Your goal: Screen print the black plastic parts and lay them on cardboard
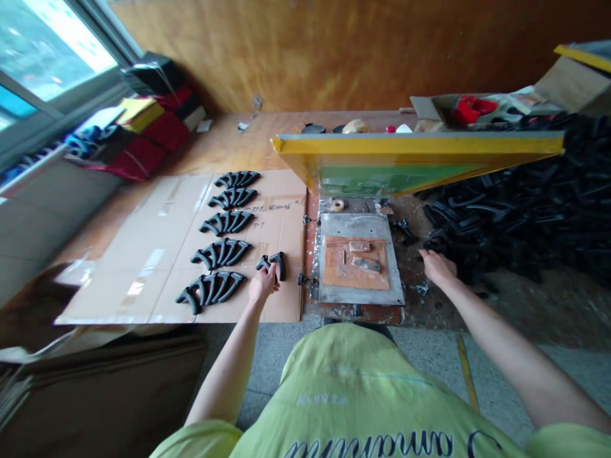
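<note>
My left hand (262, 284) is shut on a black curved moulded piece (270, 263), holding it just above a cardboard sheet (133, 254). Beside it, several matching black pieces lie in neat rows (221, 253), each nested against the others. My right hand (438, 267) rests open on the stained workbench (410, 299), holding nothing. Its fingertips are close to the edge of a large heap of black pieces (506, 203).
A yellow-edged screen-printing frame (415, 145) stands raised over a metal plate (334, 229) with an orange pad (337, 270). A tape roll (338, 205) sits behind the plate. Boxes, red packaging and tools line the back; a window is at far left.
</note>
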Motion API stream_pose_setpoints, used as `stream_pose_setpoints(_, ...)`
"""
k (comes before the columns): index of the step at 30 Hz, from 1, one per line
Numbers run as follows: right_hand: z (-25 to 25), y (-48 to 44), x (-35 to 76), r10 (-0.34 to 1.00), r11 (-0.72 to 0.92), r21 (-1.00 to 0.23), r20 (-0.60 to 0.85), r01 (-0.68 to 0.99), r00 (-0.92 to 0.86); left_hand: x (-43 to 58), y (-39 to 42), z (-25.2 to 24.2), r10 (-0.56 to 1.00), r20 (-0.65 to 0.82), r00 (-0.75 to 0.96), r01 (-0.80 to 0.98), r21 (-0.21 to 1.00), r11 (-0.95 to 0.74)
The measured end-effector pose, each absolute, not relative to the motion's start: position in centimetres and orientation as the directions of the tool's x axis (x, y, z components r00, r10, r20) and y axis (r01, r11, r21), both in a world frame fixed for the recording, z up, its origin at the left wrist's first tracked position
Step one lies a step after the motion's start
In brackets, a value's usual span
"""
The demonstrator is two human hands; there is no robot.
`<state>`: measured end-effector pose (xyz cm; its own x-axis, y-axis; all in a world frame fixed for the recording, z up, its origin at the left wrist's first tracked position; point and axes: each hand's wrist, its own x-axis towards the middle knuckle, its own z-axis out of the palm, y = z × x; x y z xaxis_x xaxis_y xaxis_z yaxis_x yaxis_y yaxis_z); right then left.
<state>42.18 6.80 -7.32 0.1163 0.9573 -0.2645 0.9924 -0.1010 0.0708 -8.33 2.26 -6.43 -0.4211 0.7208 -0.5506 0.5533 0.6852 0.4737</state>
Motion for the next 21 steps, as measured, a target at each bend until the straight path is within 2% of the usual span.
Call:
stream_pose_setpoints(1, -7.7, 6.6, 43.0, 0.954, -0.082, 0.089, -0.280, 0.993, 0.104, -8.9, 2.5, -6.8, 0.702, -0.561, -0.438, 0.586, 0.414, 0.696)
stream_pose_setpoints(3, -7.7, 6.2, 43.6, 0.969, -0.053, 0.075, -0.236, 0.996, 0.070, -9.2, 2.9, -7.0, 0.690, -0.567, -0.451, 0.611, 0.368, 0.701)
stream_pose_setpoints(5, -6.6, 6.1, 43.3, 0.988, -0.078, -0.016, -0.132, 0.997, 0.075, -8.9, 3.1, -6.6, 0.691, -0.559, -0.459, 0.631, 0.342, 0.696)
stream_pose_setpoints(6, -5.8, 6.2, 42.8, 0.993, -0.099, -0.104, -0.071, 0.990, 0.092, -8.8, 3.3, -6.1, 0.703, -0.547, -0.454, 0.641, 0.348, 0.684)
stream_pose_setpoints(8, -4.2, 6.6, 41.2, 0.992, -0.099, -0.347, 0.037, 0.932, 0.119, -8.4, 4.0, -4.6, 0.780, -0.483, -0.398, 0.652, 0.450, 0.611)
stream_pose_setpoints(10, -3.2, 6.9, 38.7, 0.991, -0.002, -0.591, 0.109, 0.807, 0.082, -7.7, 5.3, -2.7, 0.879, -0.374, -0.296, 0.635, 0.611, 0.473)
stream_pose_setpoints(11, -3.0, 6.9, 37.2, 0.990, 0.071, -0.676, 0.138, 0.733, 0.032, -7.1, 6.2, -1.5, 0.915, -0.320, -0.245, 0.616, 0.678, 0.402)
stream_pose_setpoints(13, -3.2, 6.8, 33.8, 0.975, 0.219, -0.755, 0.190, 0.618, -0.113, -5.3, 8.3, 1.1, 0.953, -0.243, -0.178, 0.575, 0.760, 0.302)
stream_pose_setpoints(15, -3.9, 6.5, 30.8, 0.944, 0.325, -0.724, 0.209, 0.608, -0.256, -2.8, 10.4, 4.3, 0.984, -0.121, -0.133, 0.458, 0.873, 0.169)
stream_pose_setpoints(17, -4.7, 6.1, 28.7, 0.919, 0.383, -0.605, 0.176, 0.698, -0.352, -0.3, 11.8, 7.6, 0.992, 0.061, -0.108, 0.220, 0.975, -0.036)
stream_pose_setpoints(19, -5.2, 5.7, 27.7, 0.902, 0.424, -0.440, 0.126, 0.791, -0.413, 1.8, 12.2, 10.3, 0.979, 0.175, -0.102, 0.002, 0.984, -0.176)
stream_pose_setpoints(21, -5.2, 5.3, 27.8, 0.885, 0.461, -0.319, 0.096, 0.828, -0.455, 2.8, 11.3, 11.6, 0.975, 0.199, -0.099, -0.102, 0.973, -0.209)
